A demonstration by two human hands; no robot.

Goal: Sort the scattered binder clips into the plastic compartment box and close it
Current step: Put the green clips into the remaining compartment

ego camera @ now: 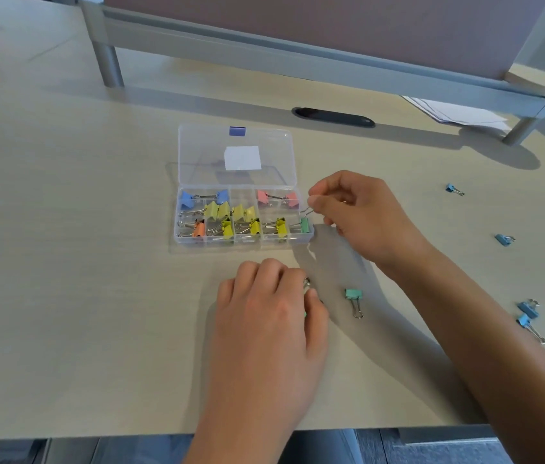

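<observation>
At box's (244,241) right end, my right hand (361,212) pinched green clip (304,225) by wire, over corner compartment; left hand (264,313) gripped another clip.

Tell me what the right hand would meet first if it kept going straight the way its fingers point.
Probably the plastic compartment box: the right hand points left at its right end, by the green clip. Height above the rim is unclear.

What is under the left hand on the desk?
Beneath the left hand, only a wire handle loop and a sliver of green show by the fingertips, so it appears to grip a green binder clip. The clip's body is covered by the fingers.
</observation>
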